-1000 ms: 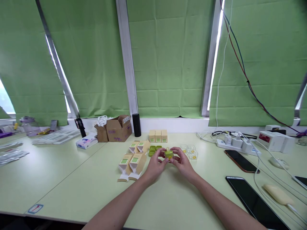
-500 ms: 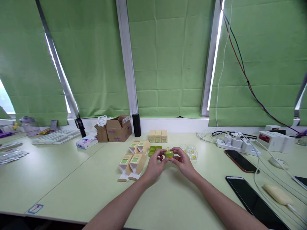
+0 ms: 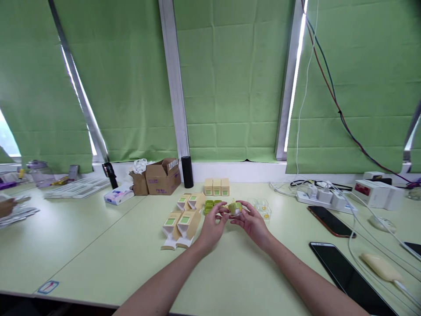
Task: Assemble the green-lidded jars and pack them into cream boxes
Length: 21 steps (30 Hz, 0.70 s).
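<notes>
A small green object [image 3: 234, 208] with a pale top sits between the fingertips of both hands, just above the table. My right hand [image 3: 251, 224] holds it from the right and below; my left hand [image 3: 212, 227] pinches its left side. Just behind lie green trays [image 3: 210, 205] and clear blister shells with yellow dots [image 3: 262, 207]. Open cream cartons with green labels [image 3: 180, 223] lie left of my left hand. Three closed cream boxes [image 3: 216, 187] stand in a row further back.
Brown cardboard boxes [image 3: 162, 176] and a black cylinder [image 3: 187, 171] stand by the window sill. A power strip with chargers [image 3: 324, 196], phones [image 3: 330, 221], a dark tablet [image 3: 350, 276] and cables occupy the right. Another person's hand [image 3: 5, 206] shows at the far left edge.
The green object has risen slightly and shifted right, tilted between my fingers. Another person's hand has come into view at the far left edge.
</notes>
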Motion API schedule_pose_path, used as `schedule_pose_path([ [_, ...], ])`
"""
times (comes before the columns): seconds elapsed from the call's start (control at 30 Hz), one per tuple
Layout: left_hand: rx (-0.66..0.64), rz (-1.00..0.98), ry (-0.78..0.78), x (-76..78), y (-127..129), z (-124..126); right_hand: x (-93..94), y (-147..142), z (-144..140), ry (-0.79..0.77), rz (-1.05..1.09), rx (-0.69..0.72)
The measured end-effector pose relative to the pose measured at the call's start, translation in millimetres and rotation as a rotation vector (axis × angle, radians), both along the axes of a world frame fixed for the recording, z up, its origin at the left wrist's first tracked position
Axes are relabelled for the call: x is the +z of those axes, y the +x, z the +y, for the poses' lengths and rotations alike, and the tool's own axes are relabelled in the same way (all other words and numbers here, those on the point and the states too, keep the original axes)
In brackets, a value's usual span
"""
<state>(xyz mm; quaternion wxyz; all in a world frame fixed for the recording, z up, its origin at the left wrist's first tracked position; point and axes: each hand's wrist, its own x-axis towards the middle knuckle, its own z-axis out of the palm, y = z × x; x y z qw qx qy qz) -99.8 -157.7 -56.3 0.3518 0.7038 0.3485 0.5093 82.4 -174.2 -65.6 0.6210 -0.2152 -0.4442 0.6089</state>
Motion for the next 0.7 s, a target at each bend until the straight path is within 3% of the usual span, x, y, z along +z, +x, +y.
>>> schedule_pose_path([
  [0.1,0.0,0.013,0.015,0.1,0,0,-4.0,6,5,-0.065,0.082,0.025],
  [0.33,0.046,0.055,0.009,0.5,1,-1,-13.5,11,17,-0.096,0.146,-0.078],
  [0.7,0.079,0.089,0.011,0.8,0,1,-5.2,9,8,-0.084,0.047,-0.233],
])
